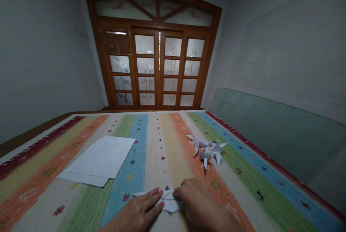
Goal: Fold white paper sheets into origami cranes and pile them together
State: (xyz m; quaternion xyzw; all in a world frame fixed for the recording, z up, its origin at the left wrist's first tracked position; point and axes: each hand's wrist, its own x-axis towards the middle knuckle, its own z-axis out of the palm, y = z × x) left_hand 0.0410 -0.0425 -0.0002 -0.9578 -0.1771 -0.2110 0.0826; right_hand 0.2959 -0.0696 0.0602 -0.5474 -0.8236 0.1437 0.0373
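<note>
Two hands at folded white paper (169, 203): left hand (137, 212) lying flat, fingers together, pressing paper down; right hand (197, 203) curled over paper's right side, pinch cannot tell. Paper lies on striped rug (154, 152), near front edge of view. Ahead right, origami figures (208, 151) in loose pile; ahead left, white paper sheets (98, 160).

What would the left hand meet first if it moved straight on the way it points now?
The folded white paper, which lies right at the fingertips of the left hand, though depth is hard to judge here.
</note>
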